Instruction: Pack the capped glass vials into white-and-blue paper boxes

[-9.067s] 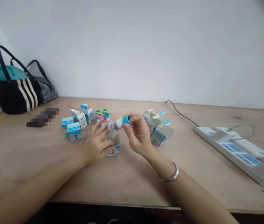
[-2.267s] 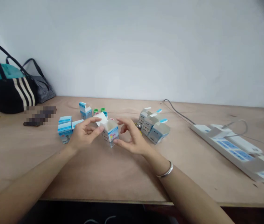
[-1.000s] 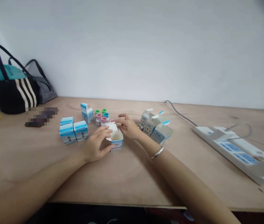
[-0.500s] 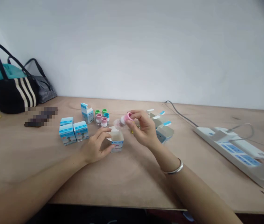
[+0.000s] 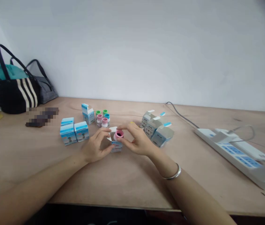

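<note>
Pink-capped vial [image 5: 118, 135] sitting in the mouth of an open blue-and-white carton [image 5: 116, 147] on a plywood table [image 5: 132, 184]
Right hand [image 5: 138, 140] grasps the vial's cap between thumb and fingers; left hand [image 5: 95, 145] curls against the carton, grip unclear, fingertips near its white flap [image 5: 112, 129]. Other capped vials [image 5: 102, 120] stand just behind.

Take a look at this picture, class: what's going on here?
A person is working with bare hands at a plywood table. The right hand holds a pink-capped small bottle at the mouth of an open blue-and-white carton, while the left hand is against the carton's far side. Other capped bottles stand behind, with blue-and-white cartons to the left and opened cartons to the right.
</note>
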The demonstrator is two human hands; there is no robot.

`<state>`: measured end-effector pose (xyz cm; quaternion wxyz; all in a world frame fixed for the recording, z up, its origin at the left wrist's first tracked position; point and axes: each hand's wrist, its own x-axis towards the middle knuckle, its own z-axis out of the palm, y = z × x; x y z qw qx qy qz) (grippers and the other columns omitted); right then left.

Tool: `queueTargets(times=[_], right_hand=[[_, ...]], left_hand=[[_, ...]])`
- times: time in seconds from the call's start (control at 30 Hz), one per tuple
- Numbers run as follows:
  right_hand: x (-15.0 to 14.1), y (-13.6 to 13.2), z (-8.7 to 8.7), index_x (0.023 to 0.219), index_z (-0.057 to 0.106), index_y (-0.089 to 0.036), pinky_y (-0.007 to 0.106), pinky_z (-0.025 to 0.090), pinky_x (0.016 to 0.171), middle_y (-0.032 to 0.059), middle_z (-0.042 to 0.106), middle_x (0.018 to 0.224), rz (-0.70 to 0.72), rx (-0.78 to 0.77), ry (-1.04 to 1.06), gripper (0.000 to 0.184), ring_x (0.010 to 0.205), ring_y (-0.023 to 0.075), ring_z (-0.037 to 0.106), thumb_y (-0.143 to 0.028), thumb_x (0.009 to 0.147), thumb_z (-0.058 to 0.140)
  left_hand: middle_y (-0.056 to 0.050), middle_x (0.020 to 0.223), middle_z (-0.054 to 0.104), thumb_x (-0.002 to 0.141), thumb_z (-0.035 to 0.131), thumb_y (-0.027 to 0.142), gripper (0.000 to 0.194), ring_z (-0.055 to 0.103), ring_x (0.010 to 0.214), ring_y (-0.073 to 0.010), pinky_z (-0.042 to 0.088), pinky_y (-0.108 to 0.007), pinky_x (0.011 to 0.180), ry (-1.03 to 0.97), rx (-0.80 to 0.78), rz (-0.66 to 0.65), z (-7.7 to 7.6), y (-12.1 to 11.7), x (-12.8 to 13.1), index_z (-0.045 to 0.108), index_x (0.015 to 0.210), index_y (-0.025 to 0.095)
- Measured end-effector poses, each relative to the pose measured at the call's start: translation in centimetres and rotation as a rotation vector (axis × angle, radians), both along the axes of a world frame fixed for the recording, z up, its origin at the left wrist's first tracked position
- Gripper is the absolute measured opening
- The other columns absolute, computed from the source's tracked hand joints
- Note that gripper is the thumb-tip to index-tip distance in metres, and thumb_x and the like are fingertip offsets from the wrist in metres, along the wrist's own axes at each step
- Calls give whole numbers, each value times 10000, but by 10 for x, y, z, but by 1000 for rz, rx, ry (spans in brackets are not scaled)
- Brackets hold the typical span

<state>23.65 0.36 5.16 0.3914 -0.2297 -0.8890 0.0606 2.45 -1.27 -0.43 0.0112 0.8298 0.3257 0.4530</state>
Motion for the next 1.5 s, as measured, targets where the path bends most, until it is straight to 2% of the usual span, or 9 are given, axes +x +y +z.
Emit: queueTargets(times=[0.23,0.4,0.53,0.8,1.0,1.13,1.27,1.37,1.5], right_hand=[[-7,4,-13,1107,613,-250,448,370,973,84,597,1215,-76,21,-105,252,1177,249,491,-330,881,537],[13,24,-16,1069,628,-170,402,456,826,123,635,986,-374,13,-31,250,933,240,576,-240,901,456],[28,35,-22,824,688,-140,412,435,740,148,614,818,-671,63,-368,146,837,283,546,-145,801,544],[17,39,-30,902,682,-106,366,376,744,179,620,963,-831,49,-692,219,916,278,521,-178,824,491],[16,39,-26,879,664,-122,377,319,762,157,653,908,-862,98,-605,248,926,273,516,-164,870,421],[9,26,-16,895,604,-169,361,335,786,91,670,851,-786,181,-63,191,855,223,557,-254,908,433],[-7,10,-10,947,516,-201,310,413,719,57,655,850,-438,7,422,164,779,175,600,-339,924,430],[-20,0,-12,930,489,-216,308,429,715,54,650,858,-280,-99,425,151,788,173,608,-348,928,418],[-28,-3,-16,867,480,-209,338,396,772,55,647,836,-348,-35,238,107,800,182,595,-283,916,421]], left_hand=[[-92,1139,604,772,631,242,335,571,1107,-220,357,-465,1070,-10,62,10,-1,4,-1,472,1065,211],[-86,1125,609,773,627,251,312,576,1092,-214,361,-461,1066,-11,54,60,0,5,-4,498,1054,211],[-80,1106,603,779,615,238,256,577,1075,-212,387,-439,1046,-5,76,72,2,6,-5,535,1020,205],[-72,1114,547,790,614,242,220,571,1042,-198,501,-347,914,30,30,60,2,9,-7,607,1009,217],[-74,1111,541,789,615,229,227,560,1043,-200,495,-359,923,21,46,45,2,9,-7,604,1016,215],[-78,1107,539,794,609,228,243,548,1050,-208,480,-376,934,39,42,42,3,8,-8,596,1037,209],[-78,1136,518,807,593,223,311,538,1061,-210,483,-378,919,78,45,32,3,8,-8,583,1117,240],[-81,1147,513,814,588,230,293,539,1073,-211,457,-409,964,81,54,30,2,9,-8,592,1106,243],[-87,1147,529,809,595,236,276,550,1078,-214,396,-461,1031,84,80,39,0,11,-9,595,1085,226]])
